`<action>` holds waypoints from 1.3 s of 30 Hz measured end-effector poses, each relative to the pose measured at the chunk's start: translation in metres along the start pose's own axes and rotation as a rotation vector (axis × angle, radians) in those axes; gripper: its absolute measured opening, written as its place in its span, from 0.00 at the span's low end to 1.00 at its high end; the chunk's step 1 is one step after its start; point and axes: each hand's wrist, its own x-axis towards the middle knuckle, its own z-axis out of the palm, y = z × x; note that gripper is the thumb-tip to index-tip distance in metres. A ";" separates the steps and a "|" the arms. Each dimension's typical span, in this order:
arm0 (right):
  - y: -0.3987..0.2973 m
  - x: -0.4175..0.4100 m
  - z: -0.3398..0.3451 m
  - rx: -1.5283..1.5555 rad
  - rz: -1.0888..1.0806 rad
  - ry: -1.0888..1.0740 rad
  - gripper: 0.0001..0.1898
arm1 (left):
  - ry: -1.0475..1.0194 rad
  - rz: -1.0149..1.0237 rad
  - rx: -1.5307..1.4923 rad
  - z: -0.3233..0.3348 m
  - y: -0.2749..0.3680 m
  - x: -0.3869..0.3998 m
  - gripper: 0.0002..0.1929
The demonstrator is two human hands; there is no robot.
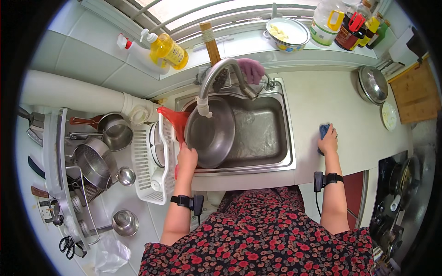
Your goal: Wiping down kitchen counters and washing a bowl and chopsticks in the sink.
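Note:
My right hand (328, 141) presses a bunched dark blue cloth (323, 132) against the pale countertop (314, 100), to the right of the sink. At the sink's left front corner, my left hand (187, 159) is curled beside the rim of a round metal basin (210, 132). A red plastic bag (175, 119) hangs right behind that hand. Whether its fingers grip the rim or the bag is hidden. The basin leans, tilted, in the left part of the stainless steel sink (259, 131), under the curved faucet (215, 69).
A white dish rack (141, 165) stands left of the sink, near wall-hung pots (117, 132). On the windowsill are a yellow soap bottle (172, 53), an enamel pot (288, 36) and several bottles. A lidded metal bowl (373, 84), small plate (389, 115) and stove (385, 186) lie rightward.

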 end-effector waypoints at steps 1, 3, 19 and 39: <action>0.002 0.000 -0.001 0.000 0.014 -0.008 0.47 | 0.058 -0.004 0.033 -0.009 0.018 -0.009 0.30; 0.004 0.002 0.003 -0.005 0.017 -0.008 0.47 | 0.118 -0.009 0.065 -0.020 0.031 -0.015 0.30; 0.029 -0.024 0.021 0.231 -0.211 0.412 0.45 | -0.450 -0.535 -0.911 -0.042 -0.018 -0.020 0.18; 0.106 0.054 -0.028 0.497 -0.225 0.695 0.33 | -1.167 -0.079 -1.175 0.071 0.281 -0.014 0.22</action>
